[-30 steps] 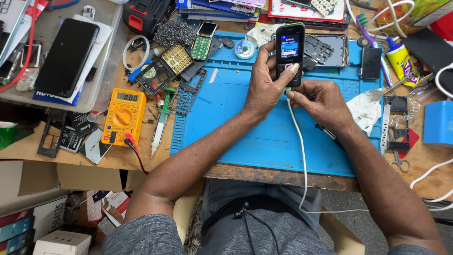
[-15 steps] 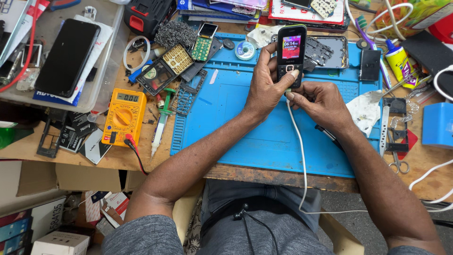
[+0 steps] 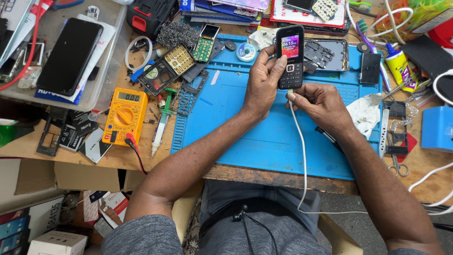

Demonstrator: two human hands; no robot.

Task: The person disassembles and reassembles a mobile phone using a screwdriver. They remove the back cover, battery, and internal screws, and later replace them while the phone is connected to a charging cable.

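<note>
My left hand [image 3: 262, 81] grips a small black keypad phone [image 3: 289, 56] upright over the blue work mat [image 3: 264, 137], thumb near its keys. The phone's screen is lit with a pink and purple picture. My right hand [image 3: 317, 102] pinches the plug of a white cable [image 3: 302, 156] at the phone's bottom edge. The cable runs down off the table's front edge and over my lap.
A yellow multimeter [image 3: 124, 115] with red and black leads lies left of the mat. A black smartphone [image 3: 69, 55] rests in a clear tray at far left. Circuit boards, phone frames, a glue bottle [image 3: 399, 64], scissors [image 3: 394, 151] and a blue box [image 3: 437, 128] crowd the bench.
The phone's screen changed from a blue picture to a pink and purple one. Both hands shifted slightly with the phone; my right hand stays at the cable plug.
</note>
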